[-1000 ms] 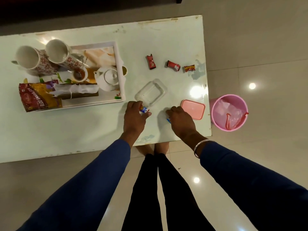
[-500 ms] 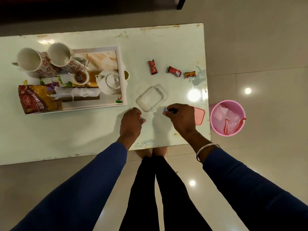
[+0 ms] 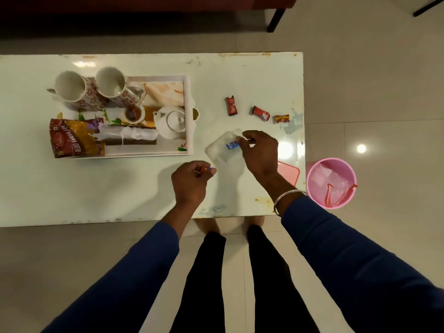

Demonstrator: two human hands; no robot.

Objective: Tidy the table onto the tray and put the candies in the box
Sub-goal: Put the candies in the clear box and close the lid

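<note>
Tray [image 3: 188,116] at left already loaded — mugs, teapot, snack packet. Right hand [image 3: 260,152] pinches blue candy [image 3: 232,145] over clear box [image 3: 224,150]; left hand [image 3: 189,183] pinches another. Three red candies [image 3: 260,113] remain far right — pink lid [image 3: 289,171] still off.

The right hand [image 3: 260,153] covers the near right part of the clear box [image 3: 219,150] and most of the pink lid [image 3: 289,171], and the blue candy [image 3: 232,145] at its fingers [image 3: 242,143] is too blurred to tell whether it is pinched or already lying in the box. The left hand [image 3: 189,182] closes round a candy [image 3: 204,168] of which only a small orange tip shows. The worktop [image 3: 72,193] is cut off at the left edge.
</note>
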